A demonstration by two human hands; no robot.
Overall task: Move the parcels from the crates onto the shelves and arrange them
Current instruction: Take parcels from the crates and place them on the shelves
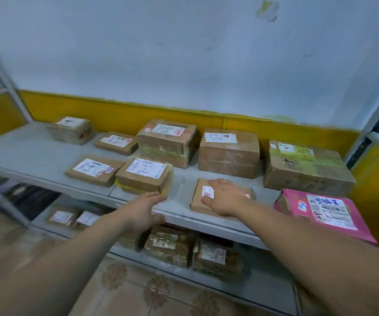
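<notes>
A grey shelf (35,156) carries several brown cardboard parcels with white labels. My right hand (226,197) lies flat, fingers straight, on a small flat brown parcel (198,197) near the shelf's front edge. My left hand (144,208) hovers open with straight fingers at the shelf's front edge, just below a labelled parcel (145,176) and holding nothing. A pink parcel (320,210) lies at the front right, overhanging the edge.
Larger boxes (229,153) stand along the back near the yellow and white wall. A big box (307,167) sits at the right by the shelf upright (373,131). A lower shelf (263,290) holds more parcels (170,245). Patterned floor tiles lie below.
</notes>
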